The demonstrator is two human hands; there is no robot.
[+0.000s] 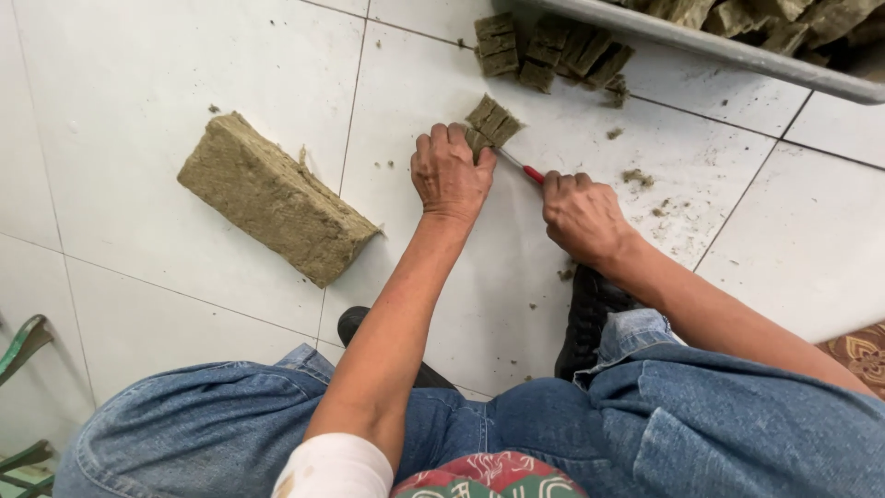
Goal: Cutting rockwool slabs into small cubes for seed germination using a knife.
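Note:
My left hand (450,173) presses down on a small olive-brown fibrous block (492,123) on the white tiled floor, fingers curled over its near side. My right hand (581,214) grips a knife with a red handle (533,172); its thin blade (510,158) runs toward the block beside my left fingers. A large slab of the same fibrous material (275,196) lies flat on the floor to the left of my left hand, apart from it.
Several cut cubes (551,51) sit in a cluster at the top, next to a grey metal tray edge (737,51) holding more pieces. Crumbs (636,177) dot the tiles. My jeans-clad knees and a black shoe (590,318) fill the foreground.

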